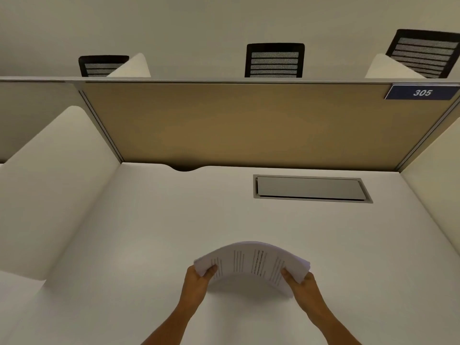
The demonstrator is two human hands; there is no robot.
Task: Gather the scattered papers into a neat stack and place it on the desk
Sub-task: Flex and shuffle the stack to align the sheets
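I see the stack of papers in the lower centre of the frame, held above the white table. My left hand is clamped on its left short edge, thumb on top, and my right hand is clamped on its right short edge the same way. The stack's long axis runs left to right across the frame, and it bows upward in the middle like an arch, ends lower than the centre. The printed lines run away from me. Whether the near edge touches the table I cannot tell. Further up, right of centre, a grey cable hatch sits flush in the table, below the tan partition with its blue 305 sign.
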